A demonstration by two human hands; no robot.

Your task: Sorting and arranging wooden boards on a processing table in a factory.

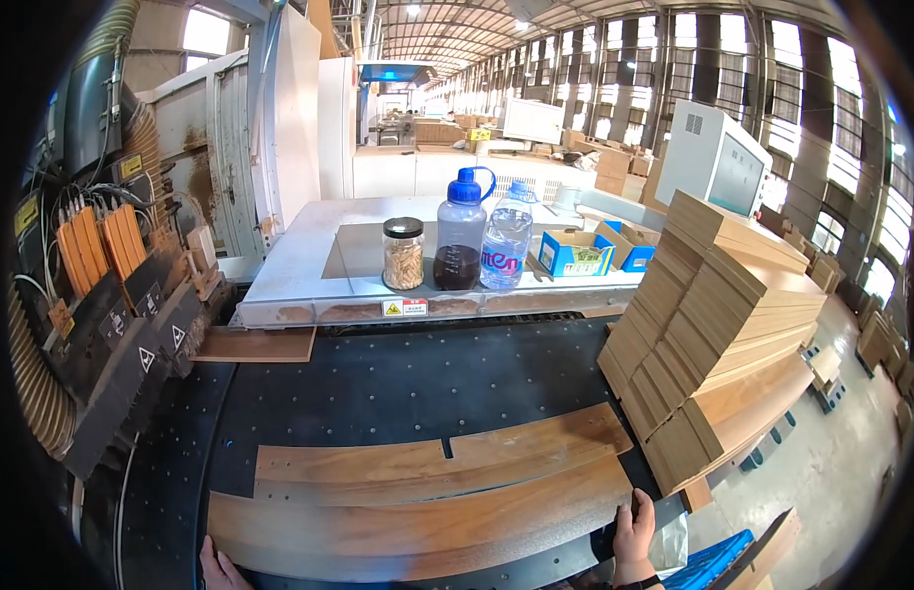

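Dark machine bed (398, 393), left hand (219, 568) and right hand (633, 531) fingers flat against wooden plank (418, 531) ends

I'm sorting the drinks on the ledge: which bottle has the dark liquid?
The grey bottle with the blue cap, standing between the glass jar and the clear water bottle; its lower part is dark brown.

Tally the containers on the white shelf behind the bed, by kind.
Glass jar: 1
Blue-capped jug: 1
Clear water bottle: 1
Blue cardboard boxes: 2
Total: 5
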